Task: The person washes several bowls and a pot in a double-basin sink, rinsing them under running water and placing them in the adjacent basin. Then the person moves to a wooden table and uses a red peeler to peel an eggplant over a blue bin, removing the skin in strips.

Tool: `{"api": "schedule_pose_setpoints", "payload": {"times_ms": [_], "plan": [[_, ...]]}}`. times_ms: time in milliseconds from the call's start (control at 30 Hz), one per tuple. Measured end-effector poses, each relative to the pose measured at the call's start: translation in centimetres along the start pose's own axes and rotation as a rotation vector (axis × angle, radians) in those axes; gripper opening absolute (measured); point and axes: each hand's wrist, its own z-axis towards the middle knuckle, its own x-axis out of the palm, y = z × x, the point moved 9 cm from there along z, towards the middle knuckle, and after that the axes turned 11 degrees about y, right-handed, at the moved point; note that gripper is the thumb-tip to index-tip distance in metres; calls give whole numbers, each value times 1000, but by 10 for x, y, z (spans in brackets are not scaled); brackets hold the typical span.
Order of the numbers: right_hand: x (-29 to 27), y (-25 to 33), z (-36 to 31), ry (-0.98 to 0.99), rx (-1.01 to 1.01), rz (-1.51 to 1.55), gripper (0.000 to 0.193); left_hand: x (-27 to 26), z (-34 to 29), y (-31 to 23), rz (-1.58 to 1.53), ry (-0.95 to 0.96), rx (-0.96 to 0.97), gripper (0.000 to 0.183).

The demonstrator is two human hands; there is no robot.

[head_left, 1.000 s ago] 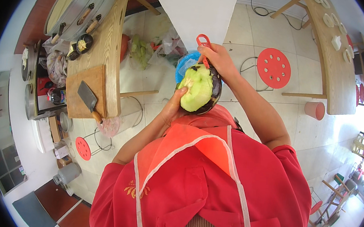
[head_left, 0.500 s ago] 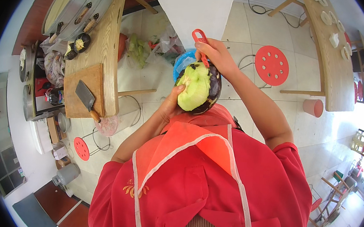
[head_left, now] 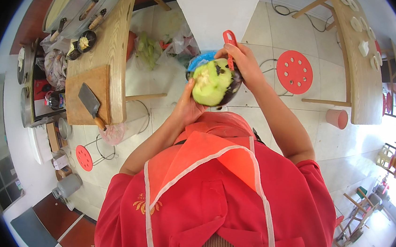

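A large round eggplant (head_left: 209,88) is held up in front of my chest, its near face peeled to pale green and its right side still dark purple. Cupped around its lower left is my left hand (head_left: 189,105), thumb on the peeled flesh. My right hand (head_left: 242,60) grips a red peeler (head_left: 230,40), whose lower end meets the eggplant at the edge of the dark skin. Small dark skin scraps cling near the top. Behind the eggplant shows part of a blue-lined bin (head_left: 203,58).
On the left, a wooden table (head_left: 120,69) carries a cutting board (head_left: 77,82), a cleaver (head_left: 89,101), dark eggplant pieces (head_left: 87,41) and large metal steamers (head_left: 84,0). Red stools (head_left: 295,72) stand on the floor. Bagged vegetables (head_left: 147,49) lie by the white pillar. Another table (head_left: 353,66) is at right.
The eggplant has turned and risen slightly with my left hand. My right hand and the peeler have shifted a little to the right.
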Motion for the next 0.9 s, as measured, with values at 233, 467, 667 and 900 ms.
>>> {"api": "schedule_pose_setpoints", "payload": {"times_ms": [233, 467, 667, 900], "plan": [[-1, 10, -11, -198, -189, -228, 28, 16, 6, 4, -257, 111, -73, 72], [1, 9, 2, -48, -111, -143, 27, 16, 5, 7, -124, 120, -125, 77], [-4, 4, 8, -4, -56, -134, 30, 17, 13, -3, -112, 162, -73, 74], [-6, -19, 14, 68, 123, -81, 34, 19, 10, 6, -7, 142, -160, 75]]}}
